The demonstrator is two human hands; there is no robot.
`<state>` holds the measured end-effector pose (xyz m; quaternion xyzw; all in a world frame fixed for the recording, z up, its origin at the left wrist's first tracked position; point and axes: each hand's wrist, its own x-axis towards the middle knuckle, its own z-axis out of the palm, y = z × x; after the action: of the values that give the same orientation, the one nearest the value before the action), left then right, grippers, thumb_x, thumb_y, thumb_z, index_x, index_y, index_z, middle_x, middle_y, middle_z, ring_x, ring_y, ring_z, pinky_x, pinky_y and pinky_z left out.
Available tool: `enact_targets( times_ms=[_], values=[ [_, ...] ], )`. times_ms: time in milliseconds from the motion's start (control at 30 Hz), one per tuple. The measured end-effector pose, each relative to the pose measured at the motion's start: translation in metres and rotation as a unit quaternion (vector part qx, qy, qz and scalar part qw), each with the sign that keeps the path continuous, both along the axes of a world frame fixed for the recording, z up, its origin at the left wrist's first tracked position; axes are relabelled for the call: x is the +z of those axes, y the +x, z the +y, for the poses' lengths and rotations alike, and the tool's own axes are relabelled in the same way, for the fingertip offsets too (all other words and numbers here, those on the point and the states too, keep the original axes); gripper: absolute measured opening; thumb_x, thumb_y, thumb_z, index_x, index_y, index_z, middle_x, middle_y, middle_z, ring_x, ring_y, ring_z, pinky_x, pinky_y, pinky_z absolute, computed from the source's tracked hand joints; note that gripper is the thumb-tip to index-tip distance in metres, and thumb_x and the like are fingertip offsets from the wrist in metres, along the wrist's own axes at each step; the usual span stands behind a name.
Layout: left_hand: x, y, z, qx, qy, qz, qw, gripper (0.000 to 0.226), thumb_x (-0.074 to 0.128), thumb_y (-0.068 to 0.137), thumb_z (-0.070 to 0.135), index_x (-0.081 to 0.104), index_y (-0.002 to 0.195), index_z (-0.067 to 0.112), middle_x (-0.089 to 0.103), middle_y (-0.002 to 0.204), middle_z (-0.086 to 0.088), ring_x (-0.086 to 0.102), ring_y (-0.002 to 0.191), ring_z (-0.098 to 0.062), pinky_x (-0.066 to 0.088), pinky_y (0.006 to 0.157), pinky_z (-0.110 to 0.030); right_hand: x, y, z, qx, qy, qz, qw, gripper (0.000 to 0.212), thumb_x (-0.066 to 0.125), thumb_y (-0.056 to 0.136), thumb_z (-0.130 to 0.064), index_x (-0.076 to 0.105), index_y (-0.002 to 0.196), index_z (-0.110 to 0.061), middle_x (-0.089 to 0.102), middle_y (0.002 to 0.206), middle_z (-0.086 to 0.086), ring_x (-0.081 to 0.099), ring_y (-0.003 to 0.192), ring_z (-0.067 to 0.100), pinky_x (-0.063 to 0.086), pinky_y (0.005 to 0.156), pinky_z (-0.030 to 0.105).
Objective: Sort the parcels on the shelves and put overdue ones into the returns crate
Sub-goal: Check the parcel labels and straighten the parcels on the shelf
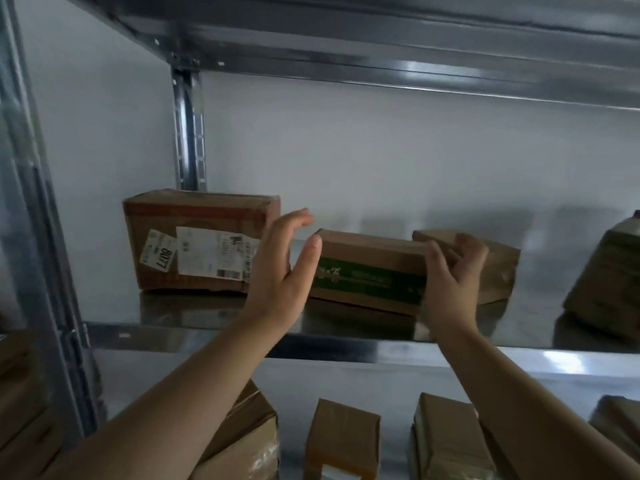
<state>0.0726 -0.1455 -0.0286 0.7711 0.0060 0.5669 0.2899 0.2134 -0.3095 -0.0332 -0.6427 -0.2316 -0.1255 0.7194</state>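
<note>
The person had both hands up at the shelf (346, 336), left hand (282, 268) spread loose and right hand (453, 271) half-curled with nothing held yet, bracketing the green-striped parcel (369, 271) sitting between them, probably to grab its ends and check it.

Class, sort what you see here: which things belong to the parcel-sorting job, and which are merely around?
Job:
green-banded parcel
labelled parcel
left hand
right hand

Merely around:
shelf
steel upright
wall
</note>
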Motion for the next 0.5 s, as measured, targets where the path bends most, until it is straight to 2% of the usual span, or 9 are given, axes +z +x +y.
enact_targets(
  times_ms=[33,100,167,267,333,367,400,467,500],
  values=[
    [-0.001,0.009,-0.002,0.014,-0.025,0.015,0.999,0.047,0.041,0.098,0.049,0.053,0.128,0.016,0.054,0.132,-0.003,0.056,0.117,-0.026,0.047,0.098,-0.054,-0.001,0.003,-0.002,0.032,-0.003,0.013,0.999,0.045,0.058,0.093,-0.047,0.036,0.133,-0.043,0.049,0.128,-0.010,0.051,0.121,0.014,0.047,0.103,0.038],
    [-0.003,0.025,-0.009,0.045,-0.087,0.050,0.994,0.054,0.039,0.095,0.059,0.048,0.134,0.023,0.049,0.141,0.000,0.047,0.130,-0.017,0.041,0.109,-0.048,-0.003,0.013,-0.009,0.076,-0.008,0.049,0.996,0.041,0.054,0.100,-0.040,0.036,0.137,-0.034,0.049,0.112,-0.018,0.052,0.104,0.002,0.044,0.084,0.016],
    [0.000,0.037,-0.014,0.065,-0.166,0.083,0.980,0.060,0.042,0.094,0.060,0.042,0.141,0.022,0.044,0.146,0.002,0.042,0.134,-0.014,0.036,0.111,-0.039,-0.002,0.023,-0.012,0.105,-0.025,0.075,0.991,0.042,0.051,0.101,-0.040,0.038,0.140,-0.029,0.047,0.104,-0.020,0.047,0.090,-0.006,0.036,0.067,0.009],
    [0.006,0.053,-0.020,0.106,-0.273,0.107,0.950,0.063,0.050,0.094,0.055,0.038,0.144,0.019,0.045,0.142,0.000,0.047,0.123,-0.016,0.040,0.097,-0.033,0.005,0.040,-0.014,0.151,-0.058,0.093,0.983,0.049,0.050,0.099,-0.049,0.040,0.140,-0.025,0.054,0.120,-0.005,0.053,0.094,0.002,0.041,0.063,0.015],
    [0.007,0.057,-0.016,0.113,-0.336,0.122,0.927,0.064,0.053,0.091,0.057,0.042,0.139,0.017,0.051,0.126,0.001,0.051,0.106,-0.013,0.043,0.084,-0.031,0.009,0.045,-0.011,0.163,-0.100,0.078,0.979,0.047,0.051,0.097,-0.051,0.042,0.133,-0.022,0.054,0.119,0.000,0.057,0.094,0.008,0.046,0.058,0.015],
    [0.009,0.057,-0.013,0.111,-0.357,0.135,0.918,0.063,0.054,0.090,0.059,0.045,0.136,0.017,0.051,0.119,0.003,0.051,0.105,-0.015,0.043,0.083,-0.032,0.010,0.047,-0.009,0.163,-0.116,0.065,0.978,0.048,0.053,0.096,-0.052,0.042,0.131,-0.021,0.054,0.119,0.001,0.058,0.097,0.011,0.050,0.062,0.017],
    [0.010,0.058,-0.011,0.108,-0.373,0.151,0.909,0.062,0.054,0.090,0.060,0.048,0.133,0.017,0.050,0.114,0.005,0.052,0.107,-0.018,0.042,0.084,-0.033,0.010,0.047,-0.007,0.163,-0.126,0.054,0.977,0.051,0.055,0.094,-0.054,0.042,0.131,-0.021,0.054,0.120,0.001,0.058,0.102,0.015,0.054,0.073,0.024],
    [0.017,0.063,-0.005,0.099,-0.407,0.169,0.892,0.060,0.054,0.090,0.060,0.053,0.132,0.017,0.051,0.113,0.004,0.051,0.109,-0.020,0.040,0.087,-0.035,0.010,0.051,-0.005,0.176,-0.128,0.042,0.975,0.063,0.059,0.082,-0.066,0.043,0.126,-0.025,0.054,0.120,-0.001,0.058,0.109,0.020,0.055,0.092,0.045],
    [0.018,0.065,-0.002,0.086,-0.428,0.176,0.883,0.061,0.055,0.089,0.060,0.053,0.132,0.017,0.053,0.116,0.003,0.051,0.110,-0.021,0.041,0.089,-0.036,0.009,0.052,-0.004,0.180,-0.125,0.042,0.975,0.070,0.058,0.073,-0.073,0.043,0.122,-0.026,0.055,0.118,-0.002,0.059,0.109,0.021,0.054,0.094,0.049]
  ],
)
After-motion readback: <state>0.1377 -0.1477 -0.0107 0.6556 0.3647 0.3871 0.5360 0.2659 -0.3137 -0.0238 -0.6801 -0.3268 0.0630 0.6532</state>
